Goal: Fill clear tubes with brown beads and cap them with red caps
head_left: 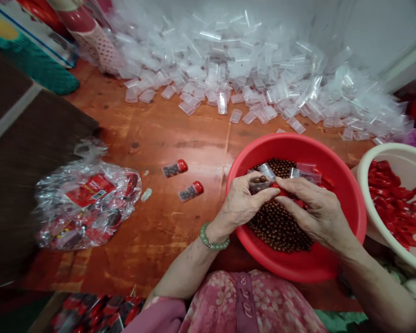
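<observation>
My left hand grips a small clear plastic vial holding several brown beads, above a red plastic basin. My right hand pinches a red cap right beside the vial's mouth. Loose brown beads fill the basin's bottom, partly hidden by my hands. A few empty clear vials lie among them. Red caps are heaped in a cream basin to the right of my right hand.
Several empty clear vials form a large heap along the wall on the orange wooden floor. Two capped, filled vials lie left of the red basin, near a crumpled clear bag holding red-labelled packets.
</observation>
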`<state>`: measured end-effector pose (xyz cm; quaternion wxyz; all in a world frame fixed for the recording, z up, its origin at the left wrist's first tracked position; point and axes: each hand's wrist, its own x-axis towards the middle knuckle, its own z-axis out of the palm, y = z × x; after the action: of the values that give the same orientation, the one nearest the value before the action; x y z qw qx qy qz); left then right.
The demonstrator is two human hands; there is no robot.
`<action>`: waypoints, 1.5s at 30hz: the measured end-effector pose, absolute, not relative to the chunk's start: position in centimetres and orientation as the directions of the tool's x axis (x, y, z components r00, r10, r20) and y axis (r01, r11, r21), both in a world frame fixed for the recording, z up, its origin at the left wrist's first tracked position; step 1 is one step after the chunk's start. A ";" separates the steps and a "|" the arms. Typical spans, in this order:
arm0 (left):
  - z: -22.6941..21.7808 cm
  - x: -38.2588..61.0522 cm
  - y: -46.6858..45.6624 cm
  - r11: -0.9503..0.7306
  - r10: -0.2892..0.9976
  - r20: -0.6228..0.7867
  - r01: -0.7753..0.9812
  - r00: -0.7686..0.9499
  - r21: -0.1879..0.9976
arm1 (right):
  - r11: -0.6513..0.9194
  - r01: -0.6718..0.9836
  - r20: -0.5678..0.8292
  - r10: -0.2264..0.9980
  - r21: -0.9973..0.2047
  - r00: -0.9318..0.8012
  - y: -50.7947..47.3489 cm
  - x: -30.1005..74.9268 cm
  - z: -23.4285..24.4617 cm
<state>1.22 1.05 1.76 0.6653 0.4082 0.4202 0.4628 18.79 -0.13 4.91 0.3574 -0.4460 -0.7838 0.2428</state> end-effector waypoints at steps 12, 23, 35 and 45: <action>1.9 0.4 0.6 0.355 0.806 -0.086 -0.362 0.585 0.862 | 0.256 0.359 0.248 0.966 -0.897 -0.068 3.6 21.5 4.3; 2.8 0.6 1.2 0.348 0.766 -0.072 -0.318 0.639 0.882 | 0.299 0.281 0.277 0.954 -0.912 -0.115 2.9 21.1 4.7; 2.2 0.7 0.2 0.362 0.782 -0.124 -0.283 0.611 0.888 | 0.472 0.281 0.378 0.865 -0.836 -0.329 1.6 20.6 5.9; 0.9 1.1 -0.2 0.401 0.823 -0.182 -0.323 0.538 0.857 | 0.575 0.434 0.391 0.807 -0.693 -0.443 0.9 21.8 6.4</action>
<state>1.11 -0.18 0.89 0.7777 0.4049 0.3091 0.3683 21.80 0.94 6.43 0.3628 -0.3831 -0.8098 0.2565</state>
